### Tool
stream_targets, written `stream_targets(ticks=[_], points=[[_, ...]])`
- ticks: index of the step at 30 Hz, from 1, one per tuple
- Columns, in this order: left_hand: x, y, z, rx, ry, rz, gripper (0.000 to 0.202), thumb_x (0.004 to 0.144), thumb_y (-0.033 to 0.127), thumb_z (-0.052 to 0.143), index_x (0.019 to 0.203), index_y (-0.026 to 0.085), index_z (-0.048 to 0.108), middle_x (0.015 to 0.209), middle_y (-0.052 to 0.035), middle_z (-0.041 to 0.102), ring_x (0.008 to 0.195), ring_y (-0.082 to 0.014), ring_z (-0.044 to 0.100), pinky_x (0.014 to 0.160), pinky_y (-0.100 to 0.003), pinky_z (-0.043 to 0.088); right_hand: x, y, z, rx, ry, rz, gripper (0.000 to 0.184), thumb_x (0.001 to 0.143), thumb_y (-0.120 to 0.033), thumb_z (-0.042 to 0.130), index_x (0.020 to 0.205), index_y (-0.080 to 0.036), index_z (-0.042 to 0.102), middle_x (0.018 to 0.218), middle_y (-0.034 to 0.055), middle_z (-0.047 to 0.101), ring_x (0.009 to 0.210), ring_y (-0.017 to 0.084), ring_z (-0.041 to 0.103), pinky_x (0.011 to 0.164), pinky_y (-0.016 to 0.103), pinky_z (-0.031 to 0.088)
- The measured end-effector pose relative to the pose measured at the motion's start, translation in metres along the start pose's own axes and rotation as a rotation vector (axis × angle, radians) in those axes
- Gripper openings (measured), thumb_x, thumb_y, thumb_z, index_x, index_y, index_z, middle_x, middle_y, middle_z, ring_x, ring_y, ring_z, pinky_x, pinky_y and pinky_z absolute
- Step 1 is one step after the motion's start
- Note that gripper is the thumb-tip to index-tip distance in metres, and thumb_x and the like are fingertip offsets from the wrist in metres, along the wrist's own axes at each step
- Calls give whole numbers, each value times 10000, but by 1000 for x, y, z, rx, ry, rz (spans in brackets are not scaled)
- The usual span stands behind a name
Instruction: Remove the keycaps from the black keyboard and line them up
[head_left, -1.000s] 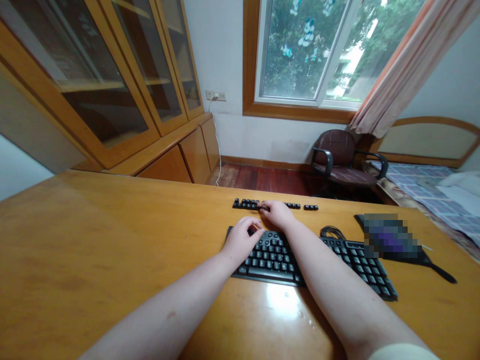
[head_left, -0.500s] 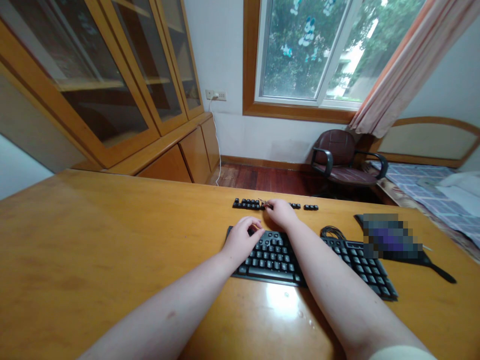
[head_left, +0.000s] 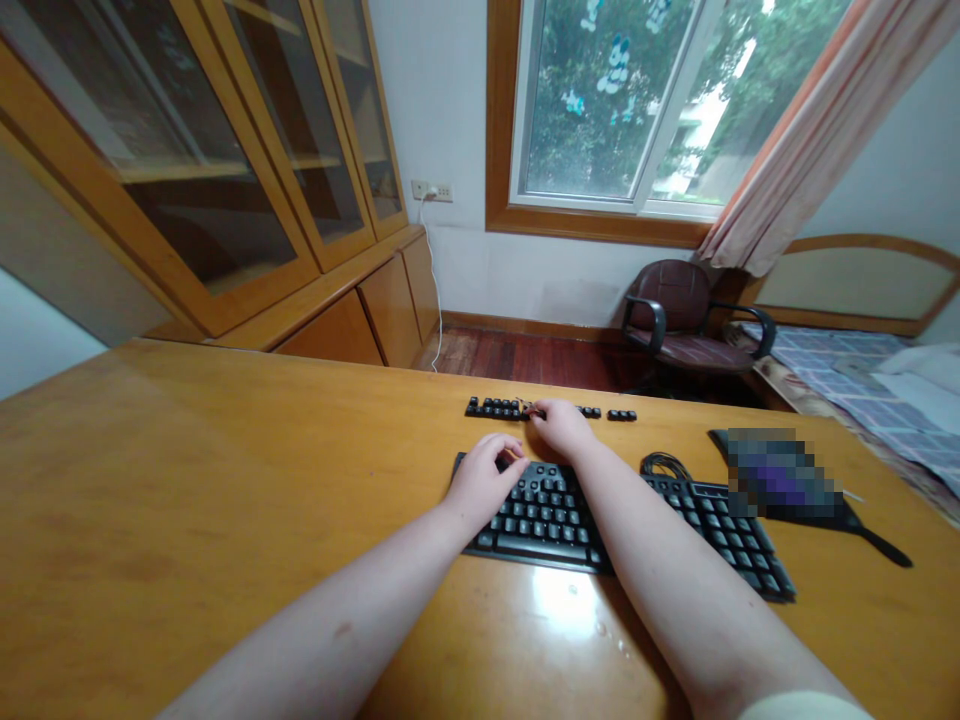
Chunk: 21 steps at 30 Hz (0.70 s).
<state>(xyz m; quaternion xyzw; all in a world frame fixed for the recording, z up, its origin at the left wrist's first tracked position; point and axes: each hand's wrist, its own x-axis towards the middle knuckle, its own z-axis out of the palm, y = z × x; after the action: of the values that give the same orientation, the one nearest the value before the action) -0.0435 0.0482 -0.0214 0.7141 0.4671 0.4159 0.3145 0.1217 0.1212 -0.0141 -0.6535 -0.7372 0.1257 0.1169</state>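
Note:
A black keyboard (head_left: 544, 545) lies on the wooden desk, with several keys gone from its upper part, where the bare black plate shows. Over its upper left corner rests my left hand (head_left: 486, 480), fingers curved and thumb apart from them, with nothing visible between. My right hand (head_left: 562, 425) reaches past the keyboard to a row of loose black keycaps (head_left: 495, 408) near the far desk edge. Its fingertips are pinched on what looks like one small black keycap, mostly hidden by the fingers. My right forearm crosses above the keyboard and covers part of it.
A coiled black cable (head_left: 666, 466) sits behind the keyboard. To the right lies a dark flat item with a handle (head_left: 885, 545), partly blurred out. Beyond the desk (head_left: 225, 480) stand a maroon armchair (head_left: 675, 300), a bed (head_left: 847, 360) and a glass-fronted cabinet (head_left: 300, 250).

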Motion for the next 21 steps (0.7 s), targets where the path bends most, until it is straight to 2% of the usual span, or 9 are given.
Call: stream_targets(ticks=[12,21], points=[[0,-1,1,4,-4,6,16,757,193,575,768,187,584,874,-24,615,838,-172,579,795,-334,474,0,-1,0,-7,-9,4,269,832,-281,450,967,-214,673,908,67,694,842,182,618,710,231,419],[0,-4,2,-30,12,-20,37,749,197,578,784,188,587,894,-28,623,835,-170,588,806,-334,473,1,3,3,58,22,-3,259,827,-278,463,971,-222,671,942,56,695,882,182,617,747,243,428]])
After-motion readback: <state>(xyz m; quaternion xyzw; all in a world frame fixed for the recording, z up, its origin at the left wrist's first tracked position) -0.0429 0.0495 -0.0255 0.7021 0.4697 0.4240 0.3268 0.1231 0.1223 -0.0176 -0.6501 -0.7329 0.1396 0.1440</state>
